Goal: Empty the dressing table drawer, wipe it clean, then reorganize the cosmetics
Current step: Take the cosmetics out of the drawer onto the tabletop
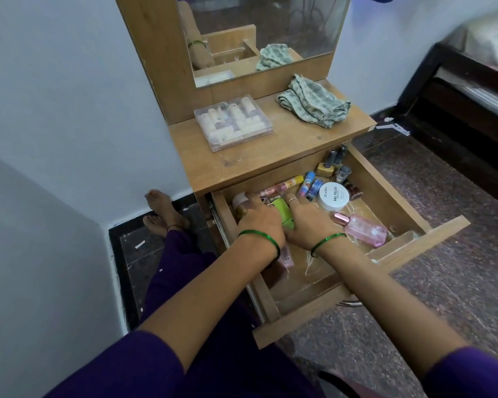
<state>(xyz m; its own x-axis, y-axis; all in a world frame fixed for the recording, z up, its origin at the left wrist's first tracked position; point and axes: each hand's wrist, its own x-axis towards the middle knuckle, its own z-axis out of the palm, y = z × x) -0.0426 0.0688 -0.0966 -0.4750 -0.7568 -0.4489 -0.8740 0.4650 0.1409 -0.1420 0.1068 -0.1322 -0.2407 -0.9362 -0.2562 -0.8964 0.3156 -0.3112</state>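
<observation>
Both hands in the open drawer (431, 228), either side of the green bottle (283, 212). Bottle lies on its side, long axis running from drawer front toward the back. Left hand (260, 218) touches its left flank, fingers curled down over small items there; can't tell if it grips anything. Right hand (305, 218) sits on its right flank, fingers spread, holding nothing. Equally near; judgement: a two-hand scoop. Cloth (314, 103) waits on the tabletop (285, 142).

Your left hand (258, 218) and right hand (305, 221) flank a green bottle (283, 211) in the open drawer (431, 237); cloth (314, 103) lies on the dresser top (270, 150).
</observation>
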